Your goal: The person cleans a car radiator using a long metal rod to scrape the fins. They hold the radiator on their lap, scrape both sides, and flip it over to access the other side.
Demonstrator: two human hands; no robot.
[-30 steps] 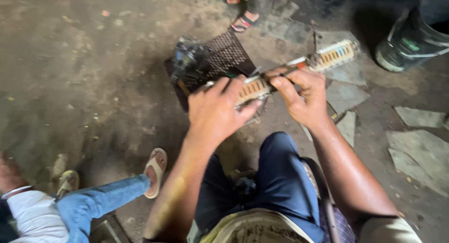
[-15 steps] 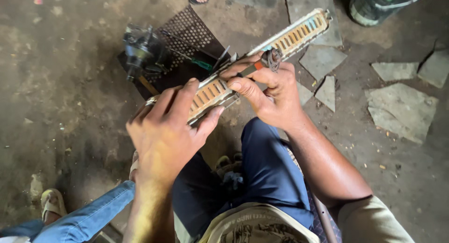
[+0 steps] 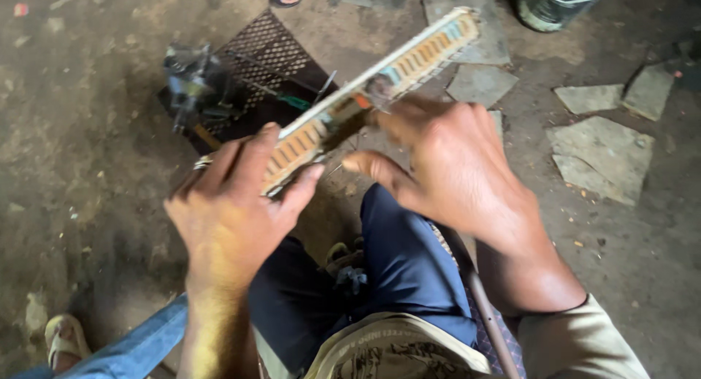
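The left hand (image 3: 230,211) has its fingers clamped on the near end of a long slotted strip (image 3: 380,83). The strip is held above the floor (image 3: 87,79), its long axis pointing up-right, away from the person. The right hand (image 3: 453,167) touches its middle; whether these fingers are closed, I cannot tell.

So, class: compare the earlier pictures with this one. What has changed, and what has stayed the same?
The right hand has slid off the long slotted strip toward the body; earlier its fingers pinched the strip's middle, now they are blurred beside it. The left hand still grips the strip's lower end. The strip stays angled up to the right, above the mesh mat on the floor.
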